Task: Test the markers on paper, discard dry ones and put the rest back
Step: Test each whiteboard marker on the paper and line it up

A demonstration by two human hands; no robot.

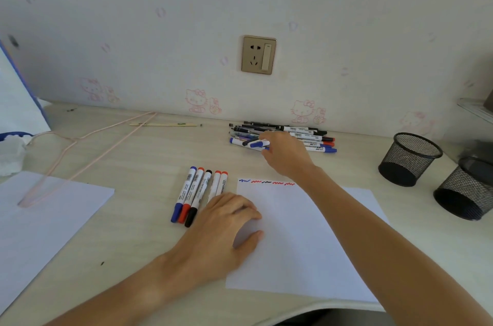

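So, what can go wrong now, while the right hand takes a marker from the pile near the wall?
1. The right hand grips a blue marker out of a loose pile; neighbours may roll away.
2. The five tested markers lie beside the left hand; a nudge could mix them up.
3. The left hand only rests on the paper, so it may slide while writing.

Left hand (226, 224) flat, palm down, fingers relaxed; right hand (286, 154) outstretched, fingers curled in a pinch.

matt paper sheet (301, 240), black wire-mesh cups (409, 159)
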